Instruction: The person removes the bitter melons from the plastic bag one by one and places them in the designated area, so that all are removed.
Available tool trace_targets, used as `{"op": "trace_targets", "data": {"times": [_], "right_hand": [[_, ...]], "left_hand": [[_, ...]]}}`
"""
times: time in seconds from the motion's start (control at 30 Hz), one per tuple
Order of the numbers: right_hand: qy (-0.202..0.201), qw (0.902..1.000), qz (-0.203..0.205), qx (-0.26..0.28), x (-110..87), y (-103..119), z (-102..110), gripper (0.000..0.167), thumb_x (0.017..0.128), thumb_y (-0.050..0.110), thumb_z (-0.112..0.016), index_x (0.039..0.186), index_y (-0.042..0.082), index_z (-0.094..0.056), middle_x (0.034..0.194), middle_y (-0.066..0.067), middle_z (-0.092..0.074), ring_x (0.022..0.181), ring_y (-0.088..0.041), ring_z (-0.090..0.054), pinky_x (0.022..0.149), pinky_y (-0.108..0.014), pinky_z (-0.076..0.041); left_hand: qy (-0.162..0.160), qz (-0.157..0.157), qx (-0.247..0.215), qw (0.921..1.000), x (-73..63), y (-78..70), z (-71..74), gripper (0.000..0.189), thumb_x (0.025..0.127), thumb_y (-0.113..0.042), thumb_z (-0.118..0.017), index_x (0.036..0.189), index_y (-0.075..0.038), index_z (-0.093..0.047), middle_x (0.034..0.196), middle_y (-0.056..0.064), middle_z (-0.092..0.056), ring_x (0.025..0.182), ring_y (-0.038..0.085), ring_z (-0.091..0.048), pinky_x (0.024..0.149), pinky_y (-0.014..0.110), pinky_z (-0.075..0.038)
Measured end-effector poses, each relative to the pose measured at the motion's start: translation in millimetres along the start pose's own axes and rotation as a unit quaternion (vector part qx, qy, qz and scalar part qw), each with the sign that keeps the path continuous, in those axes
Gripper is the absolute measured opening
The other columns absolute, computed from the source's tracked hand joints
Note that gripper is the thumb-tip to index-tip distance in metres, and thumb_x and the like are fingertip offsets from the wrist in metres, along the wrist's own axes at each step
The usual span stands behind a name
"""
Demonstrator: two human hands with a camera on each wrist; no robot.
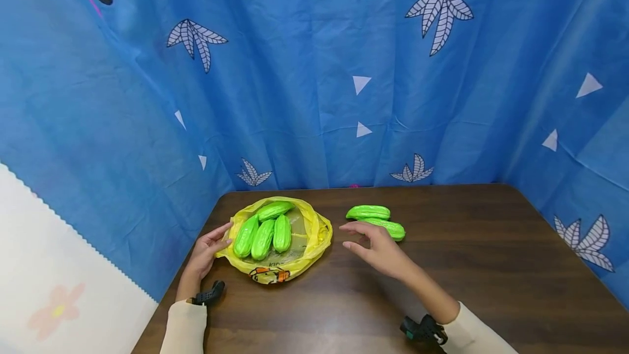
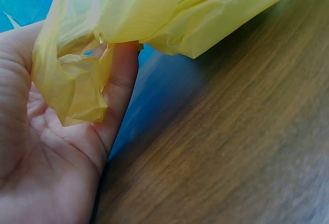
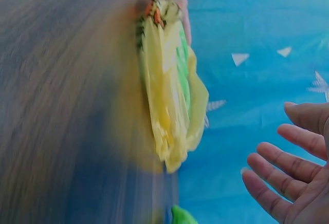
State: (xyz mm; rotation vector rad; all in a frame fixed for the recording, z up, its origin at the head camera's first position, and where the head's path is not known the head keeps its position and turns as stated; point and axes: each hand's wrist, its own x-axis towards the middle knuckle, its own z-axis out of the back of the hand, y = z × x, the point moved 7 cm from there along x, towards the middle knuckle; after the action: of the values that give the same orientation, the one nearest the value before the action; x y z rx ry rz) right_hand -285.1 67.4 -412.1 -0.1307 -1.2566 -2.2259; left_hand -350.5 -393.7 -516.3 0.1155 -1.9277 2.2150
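A yellow plastic bag point(image 1: 321, 234) lies on the table with its mouth spread wide. Inside it rest several bright green, glossy, bumpy cucumbers point(image 1: 262, 239). My left hand point(image 1: 203, 250) holds the bag's left edge between thumb and fingers; in the left wrist view a crumpled fold of the bag point(image 2: 82, 95) lies across the fingers. To the right of the bag, two more cucumbers point(image 1: 368, 212) lie side by side, the nearer one partly hidden by my right hand point(image 1: 378, 253). That hand hovers with nothing in it, its fingers apart in the right wrist view.
The dark brown wooden table point(image 1: 472, 266) stretches to the right and toward me. Blue patterned curtain point(image 1: 314, 97) hangs behind the table and along both sides. A white cloth point(image 1: 64, 266) hangs at the left. Both wrists wear black devices point(image 1: 423, 330).
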Motion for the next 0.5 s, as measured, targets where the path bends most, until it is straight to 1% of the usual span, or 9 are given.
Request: {"op": "trace_targets", "data": {"times": [0.03, 0.13, 0.17, 0.23, 0.27, 0.37, 0.43, 0.5], "right_hand": [[0.006, 1.0000, 0.002, 0.001, 1.6, 2, -4, 0.036, 0.096, 0.024, -0.073, 0.131, 0.017, -0.068, 0.129, -0.003, -0.068, 0.113, -0.019, -0.065, 0.087, -0.044, -0.057], [0.021, 0.9997, 0.004, 0.012, 6.3, 7, -15, 0.038, 0.096, 0.024, -0.072, 0.132, 0.014, -0.067, 0.131, -0.004, -0.067, 0.112, -0.020, -0.066, 0.087, -0.044, -0.057], [0.026, 0.9996, 0.006, 0.013, 8.0, 9, -18, 0.038, 0.096, 0.024, -0.072, 0.133, 0.013, -0.066, 0.131, -0.005, -0.067, 0.111, -0.021, -0.067, 0.087, -0.044, -0.057], [0.034, 0.9993, 0.008, 0.013, 11.5, 13, -25, 0.039, 0.096, 0.023, -0.073, 0.133, 0.013, -0.066, 0.132, -0.005, -0.066, 0.109, -0.021, -0.068, 0.087, -0.042, -0.057], [0.038, 0.9991, 0.010, 0.015, 13.1, 14, -28, 0.039, 0.096, 0.023, -0.072, 0.134, 0.012, -0.066, 0.131, -0.004, -0.067, 0.108, -0.022, -0.068, 0.087, -0.042, -0.057], [0.047, 0.9986, 0.022, 0.012, 18.2, 19, -37, 0.039, 0.096, 0.023, -0.073, 0.132, 0.011, -0.067, 0.128, -0.004, -0.068, 0.105, -0.025, -0.068, 0.086, -0.041, -0.057], [0.049, 0.9983, 0.030, 0.007, 21.3, 22, -43, 0.039, 0.096, 0.024, -0.072, 0.132, 0.011, -0.067, 0.125, -0.002, -0.069, 0.102, -0.027, -0.067, 0.083, -0.040, -0.057], [0.048, 0.9981, 0.038, -0.002, 25.4, 24, -49, 0.039, 0.096, 0.026, -0.073, 0.131, 0.011, -0.068, 0.122, 0.000, -0.070, 0.098, -0.027, -0.066, 0.079, -0.040, -0.056]], "left_hand": [[-0.001, 0.002, 0.003, 1.0000, -0.2, 0.6, 0.2, 0.056, 0.097, -0.003, -0.067, 0.148, 0.008, -0.045, 0.142, -0.013, -0.057, 0.130, -0.009, -0.044, 0.101, 0.013, -0.042], [0.000, 0.013, 0.015, 0.9998, -0.1, 1.1, -0.1, 0.057, 0.097, -0.005, -0.067, 0.149, 0.005, -0.046, 0.149, -0.006, -0.053, 0.142, 0.004, -0.037, 0.103, 0.012, -0.038], [0.002, 0.014, 0.020, 0.9997, 0.3, 1.5, -0.2, 0.057, 0.098, -0.006, -0.067, 0.149, 0.005, -0.045, 0.150, -0.004, -0.052, 0.145, 0.009, -0.034, 0.103, 0.011, -0.037], [0.001, 0.017, 0.026, 0.9995, 1.1, 1.2, -0.3, 0.056, 0.098, -0.007, -0.066, 0.150, 0.003, -0.046, 0.151, -0.004, -0.052, 0.147, 0.013, -0.031, 0.103, 0.010, -0.036], [0.000, 0.018, 0.026, 0.9995, 1.5, 1.2, -0.2, 0.056, 0.098, -0.007, -0.066, 0.150, 0.003, -0.046, 0.150, -0.006, -0.052, 0.147, 0.013, -0.031, 0.103, 0.010, -0.036], [-0.006, 0.016, 0.022, 0.9996, 2.2, 2.4, 0.7, 0.055, 0.098, -0.006, -0.066, 0.149, 0.004, -0.047, 0.145, -0.011, -0.056, 0.138, 0.001, -0.038, 0.102, 0.011, -0.037], [-0.005, 0.013, 0.019, 0.9997, 1.9, 2.3, 0.5, 0.055, 0.098, -0.005, -0.066, 0.148, 0.005, -0.047, 0.145, -0.010, -0.056, 0.134, -0.003, -0.041, 0.102, 0.011, -0.037], [-0.006, 0.009, 0.015, 0.9998, 2.1, 2.3, 1.0, 0.056, 0.097, -0.005, -0.067, 0.148, 0.006, -0.047, 0.146, -0.007, -0.056, 0.133, -0.003, -0.042, 0.102, 0.012, -0.038]]}}
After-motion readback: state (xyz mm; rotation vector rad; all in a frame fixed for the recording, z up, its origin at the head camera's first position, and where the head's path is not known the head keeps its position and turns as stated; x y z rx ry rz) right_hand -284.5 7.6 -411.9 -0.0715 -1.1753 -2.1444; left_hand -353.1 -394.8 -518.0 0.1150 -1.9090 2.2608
